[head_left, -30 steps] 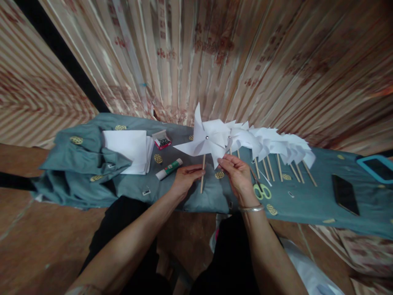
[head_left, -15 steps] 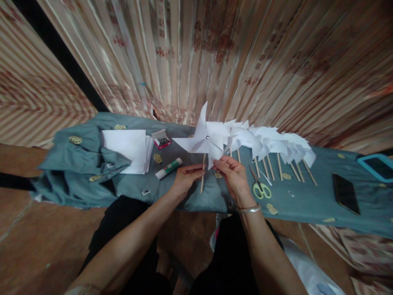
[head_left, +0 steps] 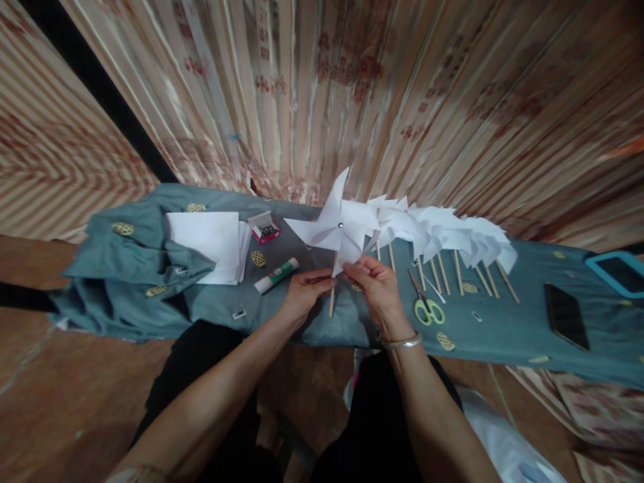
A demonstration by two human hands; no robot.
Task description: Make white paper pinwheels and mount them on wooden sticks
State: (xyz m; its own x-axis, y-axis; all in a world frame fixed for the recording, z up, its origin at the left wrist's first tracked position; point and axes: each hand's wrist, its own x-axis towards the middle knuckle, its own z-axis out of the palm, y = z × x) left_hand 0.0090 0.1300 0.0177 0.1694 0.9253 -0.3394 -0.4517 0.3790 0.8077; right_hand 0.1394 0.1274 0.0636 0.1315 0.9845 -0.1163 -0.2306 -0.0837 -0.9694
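Observation:
A white paper pinwheel (head_left: 327, 231) with a silver pin at its centre is held up over the cloth. My left hand (head_left: 304, 292) pinches its thin wooden stick (head_left: 331, 302). With thumb and fingers closed, my right hand (head_left: 375, 282) grips the lower edge of a paper blade, just right of the stick. Several more white pinwheels (head_left: 437, 228) lie overlapping in a row to the right, their sticks pointing toward me. Green-handled scissors (head_left: 427, 308) lie right of my right hand. A glue stick (head_left: 276, 276) rests left of my left hand.
A stack of white paper (head_left: 206, 241) lies at the left, partly under a fold of the grey-green cloth (head_left: 135, 288). Beside it is a small open red-and-white box (head_left: 264, 229) of dark pins. A black phone (head_left: 566, 315) and a blue-framed device (head_left: 618, 274) lie at the right.
The pinwheel's blades have turned slightly clockwise. My right hand has moved a little left with the blade, closer to the stick. My left hand stays in place.

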